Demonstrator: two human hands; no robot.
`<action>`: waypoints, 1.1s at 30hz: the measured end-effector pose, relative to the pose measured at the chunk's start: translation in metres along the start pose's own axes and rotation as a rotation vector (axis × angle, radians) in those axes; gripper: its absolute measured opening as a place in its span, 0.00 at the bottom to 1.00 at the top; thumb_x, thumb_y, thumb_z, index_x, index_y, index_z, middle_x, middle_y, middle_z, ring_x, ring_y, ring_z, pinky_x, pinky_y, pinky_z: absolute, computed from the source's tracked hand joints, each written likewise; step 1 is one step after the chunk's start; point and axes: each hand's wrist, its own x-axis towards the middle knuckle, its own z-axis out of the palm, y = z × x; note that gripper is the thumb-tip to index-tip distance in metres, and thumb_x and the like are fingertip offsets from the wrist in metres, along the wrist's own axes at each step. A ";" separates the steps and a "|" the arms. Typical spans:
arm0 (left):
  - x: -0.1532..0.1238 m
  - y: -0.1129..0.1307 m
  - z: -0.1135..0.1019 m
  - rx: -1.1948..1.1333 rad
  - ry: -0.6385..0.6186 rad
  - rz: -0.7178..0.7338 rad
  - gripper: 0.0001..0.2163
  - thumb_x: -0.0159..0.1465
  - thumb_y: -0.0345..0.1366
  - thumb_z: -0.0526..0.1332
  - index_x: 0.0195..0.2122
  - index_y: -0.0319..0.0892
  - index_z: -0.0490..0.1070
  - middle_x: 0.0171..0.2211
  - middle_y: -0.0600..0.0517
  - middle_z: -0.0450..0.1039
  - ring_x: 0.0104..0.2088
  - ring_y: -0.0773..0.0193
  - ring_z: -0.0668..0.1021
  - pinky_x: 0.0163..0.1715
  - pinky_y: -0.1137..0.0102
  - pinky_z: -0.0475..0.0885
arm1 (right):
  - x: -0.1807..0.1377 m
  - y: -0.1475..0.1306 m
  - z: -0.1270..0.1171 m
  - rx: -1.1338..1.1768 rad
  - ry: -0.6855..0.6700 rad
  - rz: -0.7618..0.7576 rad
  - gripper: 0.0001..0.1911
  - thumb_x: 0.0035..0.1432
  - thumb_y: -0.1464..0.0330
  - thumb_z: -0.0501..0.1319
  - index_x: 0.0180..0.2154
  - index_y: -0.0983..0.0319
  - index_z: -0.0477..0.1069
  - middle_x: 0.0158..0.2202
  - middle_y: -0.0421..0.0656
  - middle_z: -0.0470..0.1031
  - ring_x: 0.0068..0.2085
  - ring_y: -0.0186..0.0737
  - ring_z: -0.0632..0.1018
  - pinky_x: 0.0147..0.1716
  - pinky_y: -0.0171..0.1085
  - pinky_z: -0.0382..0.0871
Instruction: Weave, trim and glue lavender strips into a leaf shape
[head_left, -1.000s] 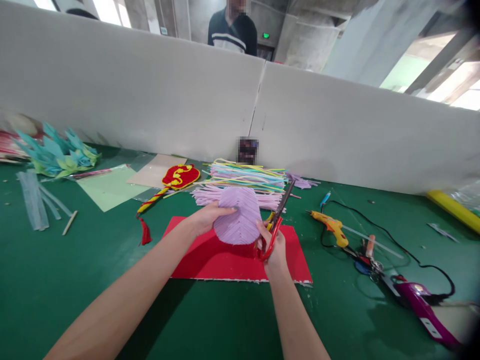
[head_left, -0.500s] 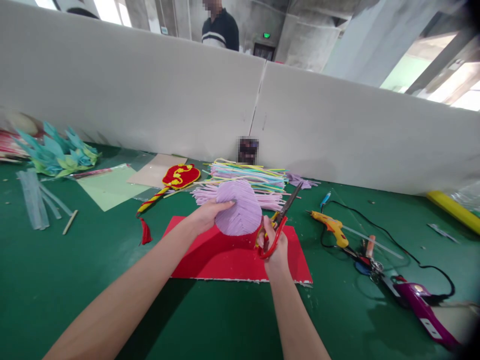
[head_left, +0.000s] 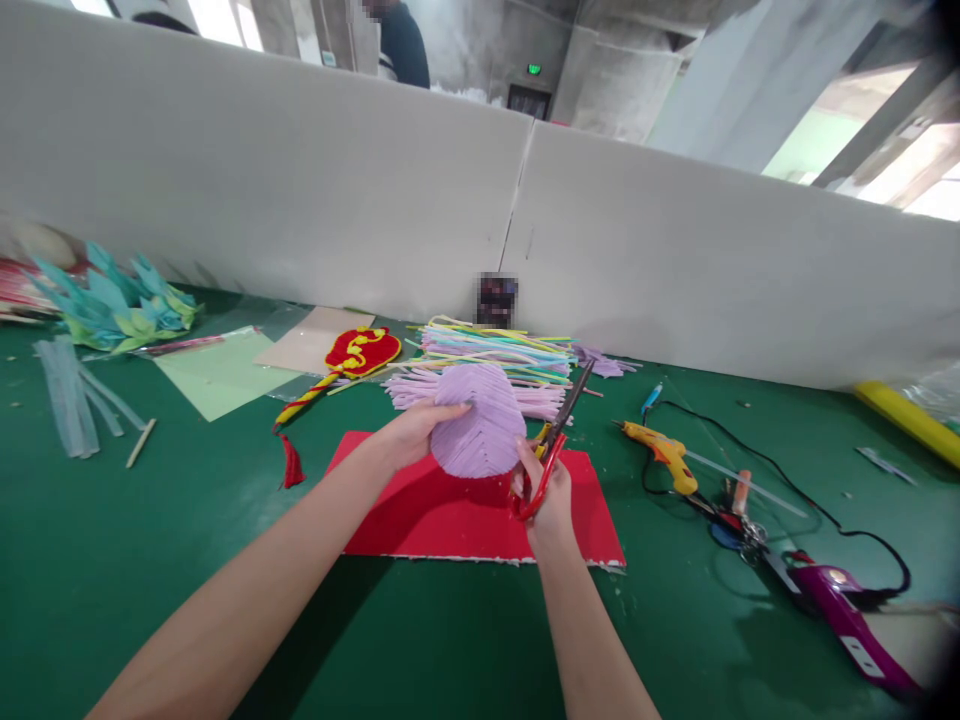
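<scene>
L hand [head_left: 412,432]: pinches lilac disc [head_left: 478,422], thumb in front.
R hand [head_left: 553,500]: fingers curl rnd red-handled scissors [head_left: 557,428] (I see via cam).

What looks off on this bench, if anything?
The red board below the purple piece: its near edge is ragged, with white showing against the red face. Also slightly untidy: a black cord snakes loosely right of the yellow glue gun.

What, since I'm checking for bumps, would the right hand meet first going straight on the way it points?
Likely the lavender disc: its right edge lies at or very near the right hand. Beyond it is the pile of coloured strips, though depth is hard to judge.
</scene>
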 end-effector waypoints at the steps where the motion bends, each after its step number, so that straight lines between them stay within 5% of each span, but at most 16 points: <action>1: 0.000 0.000 0.000 -0.008 0.006 0.000 0.10 0.54 0.27 0.64 0.38 0.38 0.74 0.36 0.47 0.78 0.37 0.60 0.79 0.42 0.67 0.73 | 0.001 0.001 0.000 0.004 0.000 0.004 0.18 0.44 0.58 0.68 0.27 0.61 0.63 0.08 0.29 0.58 0.11 0.25 0.57 0.11 0.27 0.47; 13: -0.001 -0.001 0.002 -0.029 -0.021 0.005 0.09 0.57 0.25 0.60 0.38 0.36 0.74 0.35 0.46 0.78 0.34 0.62 0.80 0.39 0.69 0.74 | 0.010 0.007 -0.003 0.114 0.028 0.076 0.20 0.36 0.59 0.71 0.27 0.61 0.64 0.08 0.28 0.57 0.09 0.25 0.57 0.08 0.27 0.46; 33: 0.000 -0.001 0.003 -0.042 -0.026 0.002 0.09 0.57 0.24 0.60 0.39 0.35 0.74 0.35 0.46 0.78 0.34 0.61 0.80 0.37 0.70 0.75 | 0.012 0.010 -0.006 0.145 -0.005 0.090 0.19 0.38 0.60 0.71 0.27 0.62 0.64 0.08 0.28 0.58 0.09 0.24 0.57 0.09 0.26 0.47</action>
